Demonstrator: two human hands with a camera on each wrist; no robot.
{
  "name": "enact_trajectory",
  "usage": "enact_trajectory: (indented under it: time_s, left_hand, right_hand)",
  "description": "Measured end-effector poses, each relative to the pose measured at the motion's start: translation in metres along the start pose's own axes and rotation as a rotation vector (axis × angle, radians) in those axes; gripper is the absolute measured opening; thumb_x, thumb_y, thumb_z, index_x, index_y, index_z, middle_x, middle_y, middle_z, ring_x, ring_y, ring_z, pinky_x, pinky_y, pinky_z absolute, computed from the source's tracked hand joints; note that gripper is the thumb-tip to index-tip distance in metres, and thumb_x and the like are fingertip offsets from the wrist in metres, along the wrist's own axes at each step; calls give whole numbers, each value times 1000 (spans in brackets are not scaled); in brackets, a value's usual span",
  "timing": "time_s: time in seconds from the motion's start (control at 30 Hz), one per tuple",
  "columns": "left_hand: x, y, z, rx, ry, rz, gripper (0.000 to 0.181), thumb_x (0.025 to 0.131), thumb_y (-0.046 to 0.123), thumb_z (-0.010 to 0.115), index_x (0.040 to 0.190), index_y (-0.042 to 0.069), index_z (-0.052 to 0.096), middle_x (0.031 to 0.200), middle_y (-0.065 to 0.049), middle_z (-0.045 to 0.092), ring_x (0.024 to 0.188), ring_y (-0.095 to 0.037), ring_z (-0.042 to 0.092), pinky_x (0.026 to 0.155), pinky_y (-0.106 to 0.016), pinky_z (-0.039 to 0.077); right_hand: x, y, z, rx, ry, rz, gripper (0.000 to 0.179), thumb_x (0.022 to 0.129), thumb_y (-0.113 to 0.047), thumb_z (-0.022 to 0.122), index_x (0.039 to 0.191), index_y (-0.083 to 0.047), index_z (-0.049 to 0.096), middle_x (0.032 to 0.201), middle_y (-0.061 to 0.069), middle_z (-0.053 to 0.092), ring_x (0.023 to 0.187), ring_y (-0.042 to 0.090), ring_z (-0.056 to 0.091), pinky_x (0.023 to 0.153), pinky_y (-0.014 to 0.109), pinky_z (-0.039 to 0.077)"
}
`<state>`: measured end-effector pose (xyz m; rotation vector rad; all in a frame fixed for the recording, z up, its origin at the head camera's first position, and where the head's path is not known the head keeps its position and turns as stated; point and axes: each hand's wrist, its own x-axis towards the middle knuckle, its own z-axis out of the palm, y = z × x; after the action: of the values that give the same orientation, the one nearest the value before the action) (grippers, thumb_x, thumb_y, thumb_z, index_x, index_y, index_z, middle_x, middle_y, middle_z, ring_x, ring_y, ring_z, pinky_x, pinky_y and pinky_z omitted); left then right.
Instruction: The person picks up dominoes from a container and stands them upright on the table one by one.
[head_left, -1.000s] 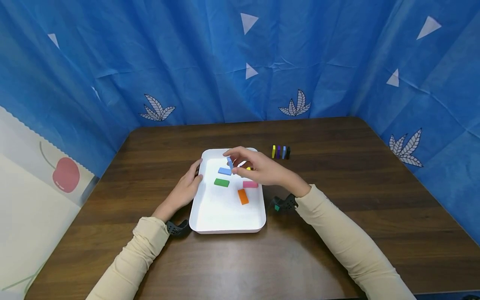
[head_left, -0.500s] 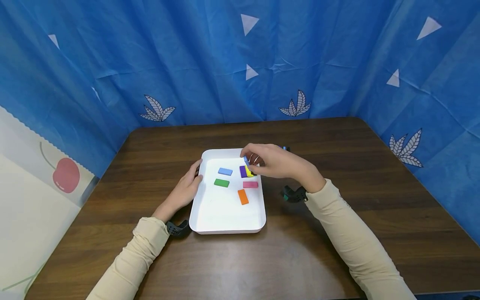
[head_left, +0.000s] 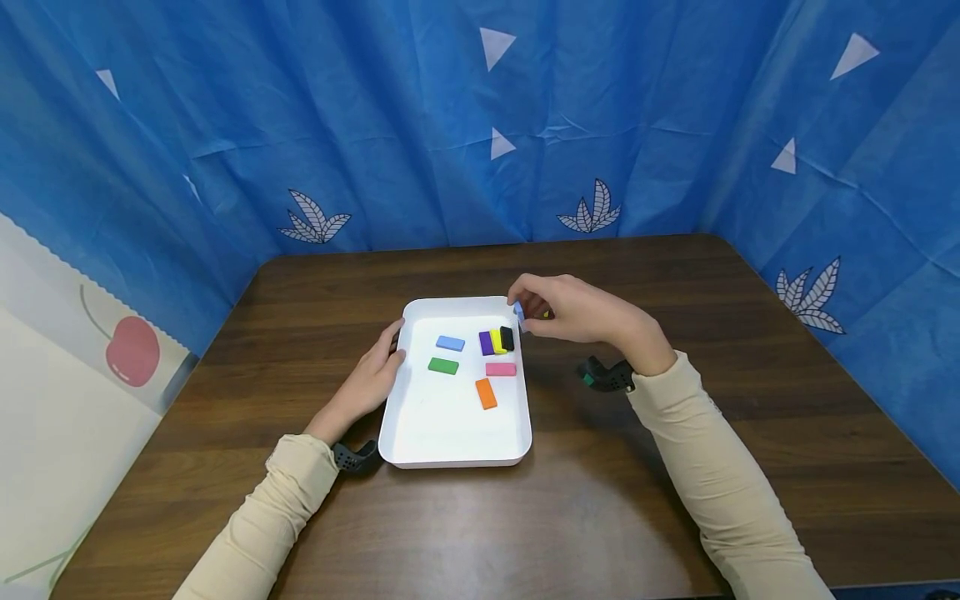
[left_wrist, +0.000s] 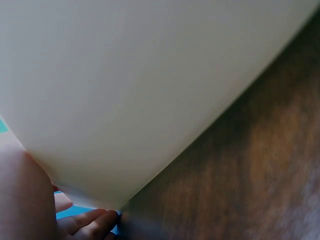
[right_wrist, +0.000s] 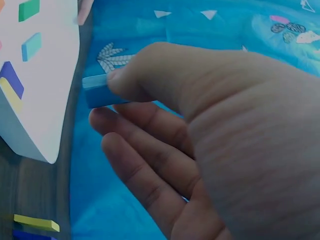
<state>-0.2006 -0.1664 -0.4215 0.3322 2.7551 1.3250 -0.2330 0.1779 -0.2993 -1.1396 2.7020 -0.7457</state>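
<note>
The white tray lies on the table with its left side in my left hand; in the left wrist view, my fingers are by its far corner. My right hand pinches a light blue domino block between thumb and fingers, above the tray's right rim. Inside the tray are another light blue block, a green block, a pink block and an orange block. Purple, yellow and black blocks sit close together by its right wall.
Right of the tray, a yellow block and a purple block stand on the brown table, mostly hidden by my right hand in the head view. A blue curtain hangs behind the table.
My right hand has moved right with the light blue block, from over the tray's middle to its right rim, uncovering the black block. My left hand and the tray have stayed put.
</note>
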Motion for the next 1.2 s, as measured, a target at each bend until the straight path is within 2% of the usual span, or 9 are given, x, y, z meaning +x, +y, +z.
enact_trajectory:
  time_s: [0.47,0.83,1.2]
  left_hand:
    - [1,0,1,10,4,-9,60,111,21,34,166,11,13,166,-23,28,150,-39,35,119,-58,34]
    - [2,1,2,10,-1,-5,60,111,20,34,166,10,13,165,-24,28,149,-40,36,117,-59,35]
    - [2,1,2,10,-3,-8,60,111,21,34,166,12,13,166,-23,27,150,-39,35,118,-58,35]
  right_hand:
    - [-13,23,-20,28,35,44,34,95,-5,74,124,-6,57,111,8,72,106,26,71,97,47,57]
    - [-22,42,-30,50,80,145,31,95,-7,74,122,-7,60,116,12,72,110,29,70,99,49,56]
    - [-30,63,-35,38,119,190,28,96,-11,72,122,-6,63,118,14,71,113,33,69,100,52,54]
